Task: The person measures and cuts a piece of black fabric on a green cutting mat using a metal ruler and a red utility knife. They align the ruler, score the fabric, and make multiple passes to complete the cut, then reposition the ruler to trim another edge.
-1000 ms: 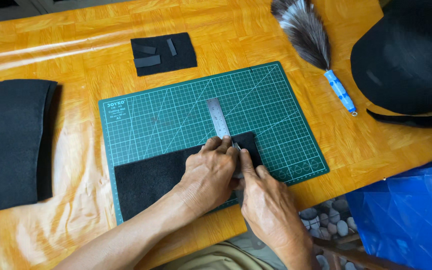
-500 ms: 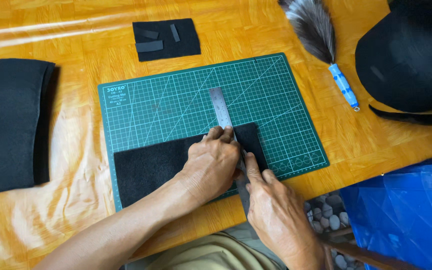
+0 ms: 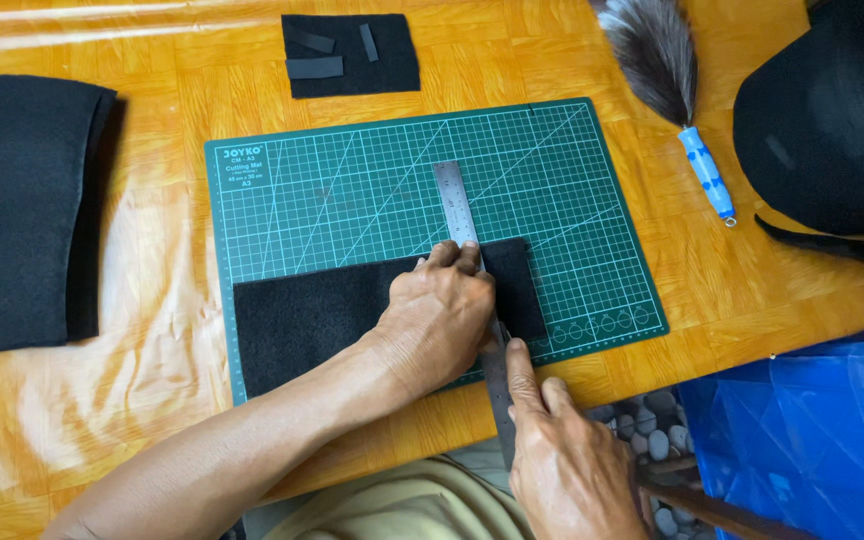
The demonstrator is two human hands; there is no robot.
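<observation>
Ruler: a steel ruler (image 3: 457,205) lies on the green cutting mat (image 3: 352,200), its long axis running from the mat's far half straight toward the near edge of the tabletop and out past it.
Felt: a black felt strip (image 3: 302,320) lies along the near edge of the mat, its long axis left to right, crossing the ruler at a right angle.
Left hand: the left hand (image 3: 437,320) lies flat, palm down, on ruler and felt where they cross, fingertips pointing to the far edge; it presses, it does not clasp.
Right hand: the right hand (image 3: 562,460) sits at the near edge of the tabletop, just right of the ruler's near end, forefinger stretched along the ruler's edge; it seems closed around something thin, but I cannot tell what.
Nearer hand: the left is on the crossing; the right lies nearer the body, below it along the ruler.
Around: a folded black felt piece (image 3: 22,210) at the left edge, a small black piece with strips (image 3: 352,55) at the far edge, a feather duster (image 3: 672,90) and a black cap (image 3: 832,120) toward the right.
</observation>
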